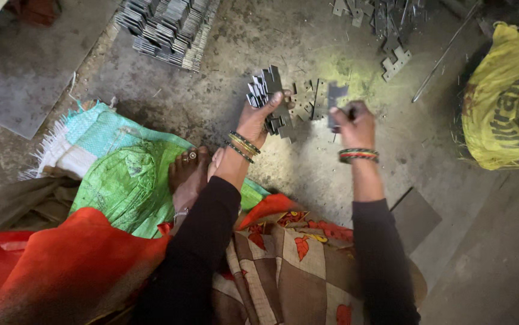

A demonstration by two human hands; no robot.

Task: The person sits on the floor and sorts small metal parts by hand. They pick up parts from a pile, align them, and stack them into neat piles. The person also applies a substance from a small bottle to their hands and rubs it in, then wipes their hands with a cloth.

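Our left hand (258, 117) grips a fanned stack of grey notched metal plates (267, 90), right hand (354, 123) pinches one flat grey plate (336, 96) (loose grey plates (307, 99) left on the floor, big stacked pile (166, 27) done).

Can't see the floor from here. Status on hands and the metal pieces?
Left hand gripping a stack of notched metal plates. Right hand pinching one plate. Loose plates on the floor between them; nothing in the way.
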